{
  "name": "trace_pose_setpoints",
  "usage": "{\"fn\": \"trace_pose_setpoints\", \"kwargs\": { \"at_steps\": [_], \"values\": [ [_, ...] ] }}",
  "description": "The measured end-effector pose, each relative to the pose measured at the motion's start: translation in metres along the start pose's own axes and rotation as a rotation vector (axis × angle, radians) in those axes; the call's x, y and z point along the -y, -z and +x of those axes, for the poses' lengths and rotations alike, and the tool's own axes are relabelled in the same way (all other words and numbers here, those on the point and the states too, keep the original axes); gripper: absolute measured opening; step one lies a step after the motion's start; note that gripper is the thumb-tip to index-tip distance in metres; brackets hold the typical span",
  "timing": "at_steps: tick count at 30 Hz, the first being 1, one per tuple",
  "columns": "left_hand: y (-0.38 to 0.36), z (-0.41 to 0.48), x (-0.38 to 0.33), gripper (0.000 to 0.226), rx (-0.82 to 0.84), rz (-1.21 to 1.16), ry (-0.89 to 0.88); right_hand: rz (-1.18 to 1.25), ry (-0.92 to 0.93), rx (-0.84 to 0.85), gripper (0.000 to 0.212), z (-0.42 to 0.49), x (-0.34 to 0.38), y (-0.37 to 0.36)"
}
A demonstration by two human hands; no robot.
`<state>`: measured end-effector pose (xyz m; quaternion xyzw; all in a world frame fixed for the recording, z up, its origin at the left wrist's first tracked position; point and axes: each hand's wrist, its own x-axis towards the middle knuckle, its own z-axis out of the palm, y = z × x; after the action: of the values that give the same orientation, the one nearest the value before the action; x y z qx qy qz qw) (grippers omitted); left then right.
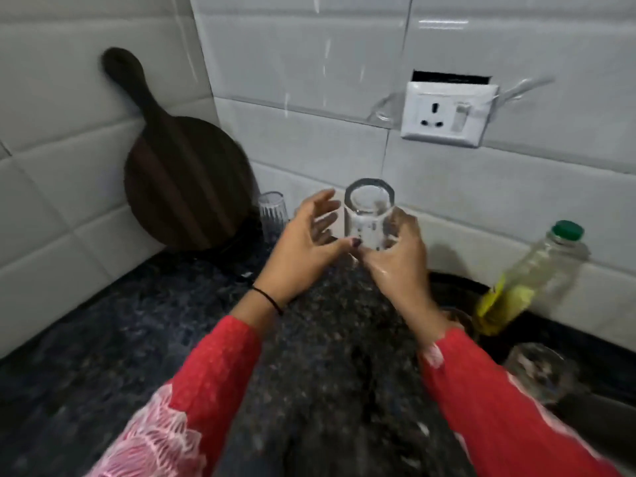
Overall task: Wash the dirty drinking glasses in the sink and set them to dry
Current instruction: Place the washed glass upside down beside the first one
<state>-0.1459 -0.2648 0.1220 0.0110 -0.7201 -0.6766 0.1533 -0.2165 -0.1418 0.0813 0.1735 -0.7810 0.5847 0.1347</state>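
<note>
A clear drinking glass stands upside down at the back of the dark granite counter, near the tiled wall. My right hand is wrapped around its lower right side. My left hand hovers just left of it with fingers spread, the thumb tip near the glass's base. Another clear ribbed glass stands upside down further left, partly hidden behind my left hand. A further glass lies blurred in the sink at the lower right.
A dark round wooden board leans in the wall corner at the left. A plastic bottle of yellow liquid with a green cap stands by the sink rim. A white wall socket sits above the counter.
</note>
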Motion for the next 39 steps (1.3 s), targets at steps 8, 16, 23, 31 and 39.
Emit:
{"fn": "trace_pose_setpoints", "kwargs": {
  "at_steps": [8, 16, 23, 31, 39],
  "values": [
    [0.086, 0.068, 0.097, 0.052, -0.161, 0.178, 0.242, 0.079, -0.3, 0.208, 0.036, 0.068, -0.074, -0.133],
    [0.088, 0.098, 0.135, 0.061, -0.121, 0.091, 0.375, 0.083, -0.264, 0.25, 0.045, 0.078, -0.117, -0.171],
    [0.088, 0.096, 0.153, 0.058, -0.148, 0.039, 0.422, 0.094, -0.254, 0.311, 0.052, 0.07, -0.13, -0.176],
    [0.088, 0.096, 0.157, 0.059, -0.141, 0.008, 0.416, -0.026, -0.249, 0.294, 0.057, 0.064, -0.128, -0.181],
    [0.076, 0.073, 0.148, 0.042, -0.346, 0.161, 0.329, 0.014, -0.273, 0.195, 0.061, 0.044, -0.104, -0.15]
  ]
}}
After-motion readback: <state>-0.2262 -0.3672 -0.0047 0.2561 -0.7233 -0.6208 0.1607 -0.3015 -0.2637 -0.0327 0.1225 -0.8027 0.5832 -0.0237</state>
